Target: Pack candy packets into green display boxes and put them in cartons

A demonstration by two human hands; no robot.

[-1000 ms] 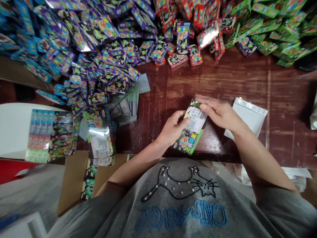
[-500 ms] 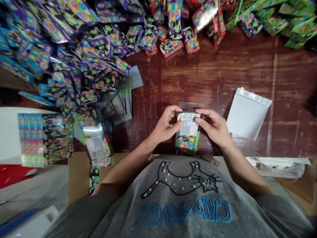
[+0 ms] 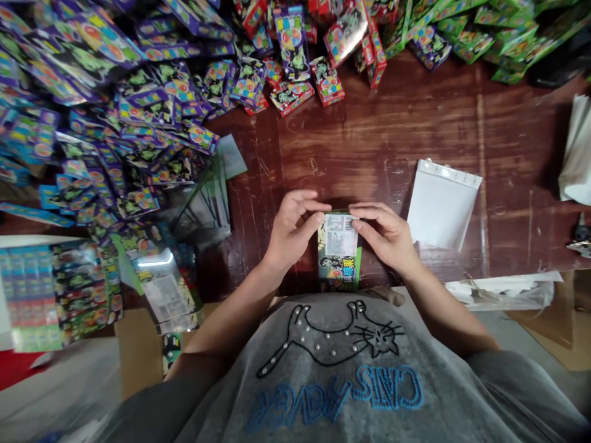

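A black and green candy packet (image 3: 339,264) with a white printed label stands against my grey shirt at the table's near edge. My left hand (image 3: 295,231) has its thumb on the packet's upper left corner, its fingers bent over the far edge. On the upper right corner, my right hand (image 3: 383,237) pinches the packet between thumb and fingers. The clear flap at the packet's top is no longer plain to see between the fingertips.
Small purple, red and green boxes (image 3: 290,46) are heaped along the back and left. Right of my hands lies a stack of white plastic bags (image 3: 441,206). Filled packets (image 3: 168,292) and clear sleeves (image 3: 203,200) lie at left, above a cardboard box (image 3: 136,351).
The clear flap that stuck out beyond the packet's top is now folded down or hidden. My left hand's fingers have lifted and spread slightly. The view has shifted a little to the right.
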